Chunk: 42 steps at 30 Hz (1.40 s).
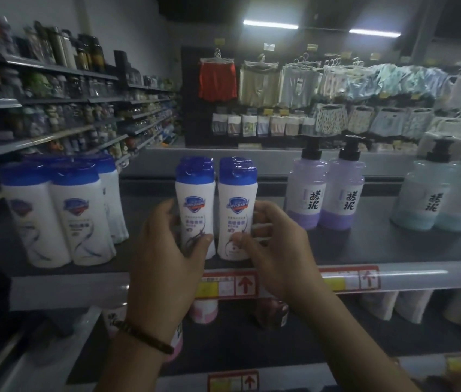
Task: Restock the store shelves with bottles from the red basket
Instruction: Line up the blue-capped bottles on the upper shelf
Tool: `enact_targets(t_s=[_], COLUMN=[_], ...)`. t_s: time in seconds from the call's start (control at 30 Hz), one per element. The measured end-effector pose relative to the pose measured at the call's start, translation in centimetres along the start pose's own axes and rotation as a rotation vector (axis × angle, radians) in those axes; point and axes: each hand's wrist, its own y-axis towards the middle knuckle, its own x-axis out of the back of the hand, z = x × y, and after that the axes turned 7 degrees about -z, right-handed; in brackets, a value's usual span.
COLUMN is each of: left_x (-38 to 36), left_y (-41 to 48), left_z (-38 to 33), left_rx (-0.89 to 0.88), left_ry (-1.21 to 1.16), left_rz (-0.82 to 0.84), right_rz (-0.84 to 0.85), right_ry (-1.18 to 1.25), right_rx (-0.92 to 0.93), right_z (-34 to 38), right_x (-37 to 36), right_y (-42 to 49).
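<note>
- Left grip [167,250] curls round the left side of the pair of white bottles [235,199], thumb across the front.
- Right grip [276,250] curls round the pair's right side, thumb on the label.
- The pair stands upright on the shelf [365,247].
- Left of the pair: more white bottles [79,216]; to its right: purple pump bottles [322,193].
- Far behind the pair: hanging clothes [280,80].

On the dark grey metal shelf [365,244] are stood, left to right: clustered white blue-capped plastic bottles [79,216], a matching pair [195,205], purple pump bottles [305,193], pale-blue pump bottles [419,199].

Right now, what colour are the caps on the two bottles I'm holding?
Blue caps on both bottles, head view.
</note>
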Motion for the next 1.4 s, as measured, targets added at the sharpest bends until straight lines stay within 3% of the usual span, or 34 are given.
enact_targets(t_s=[0.57, 1.4], left_x=[-0.4, -0.78], left_y=[0.01, -0.23], left_z=[-0.05, -0.39], left_rx=[0.0, 0.006], left_ry=[-0.02, -0.022], left_rz=[0.003, 0.016], right_rz=[-0.026, -0.027], right_ry=[-0.232, -0.254], right_rx=[0.094, 0.072], right_z=[0.01, -0.01], right_x=[0.35, 0.3], right_y=[-0.36, -0.29])
